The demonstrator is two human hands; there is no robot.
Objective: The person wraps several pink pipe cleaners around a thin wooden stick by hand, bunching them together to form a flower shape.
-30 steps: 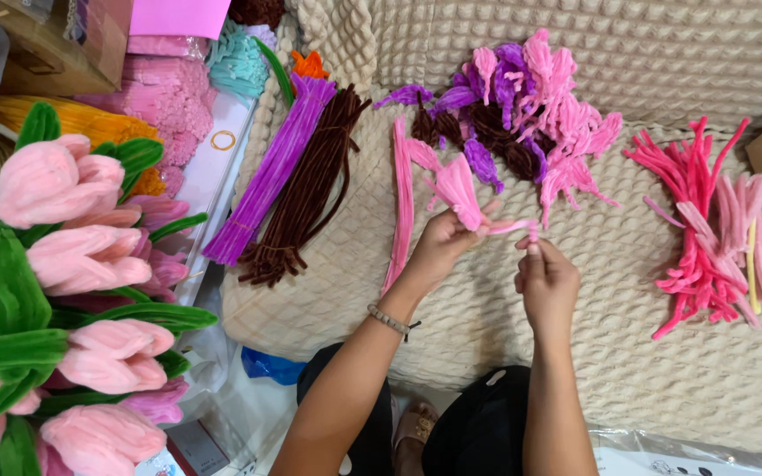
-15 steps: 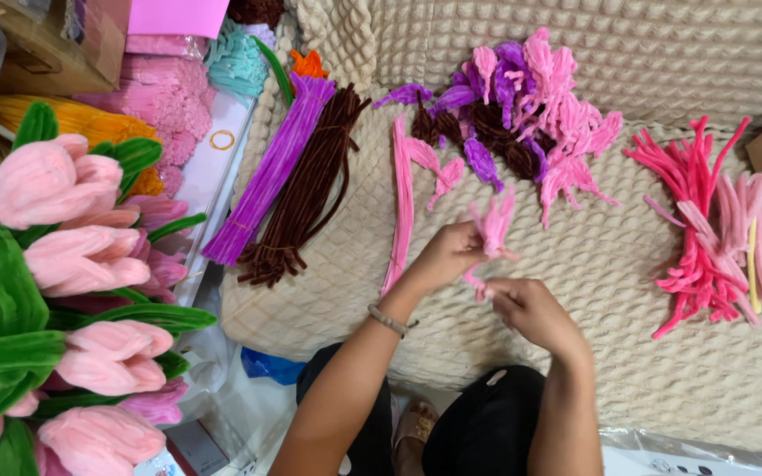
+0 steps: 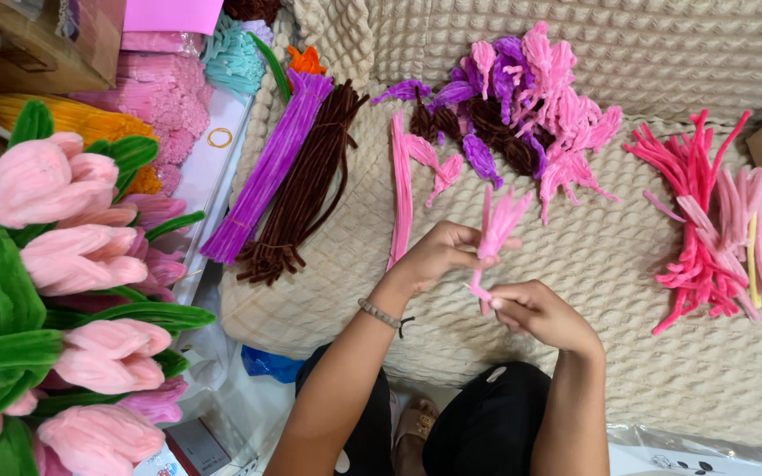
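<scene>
A top-down view over a cream, bumpy-textured blanket (image 3: 628, 264) that serves as a craft surface. At the far left stands a bouquet of pale pink tulips made of fuzzy pipe cleaner, with green pipe-cleaner leaves (image 3: 63, 256). Right of it, on the blanket, a bundle of straight purple pipe cleaners (image 3: 268, 172) lies diagonally, touching a bundle of dark brown pipe cleaners (image 3: 303, 189) on its right. Next come a few long, straight light pink pipe cleaners (image 3: 400, 189), lying upright in the frame.

In the centre, the person's left hand (image 3: 438, 256), with a beaded bracelet at the wrist, pinches a small bunch of light pink pipe cleaners bent into a petal shape (image 3: 497, 231) between thumb and fingers, about midway up the bunch. The bunch stands nearly upright above the blanket, fanning slightly at the top. The right hand (image 3: 544, 316), just below, closes its fingertips on the bunch's lower end; how tightly they press is hard to judge.

Beyond the hands lies a heap of finished pink, purple and brown petal shapes (image 3: 531, 106). At the far right sits a loose pile of hot pink and pale pink pipe cleaners (image 3: 716, 229).
</scene>
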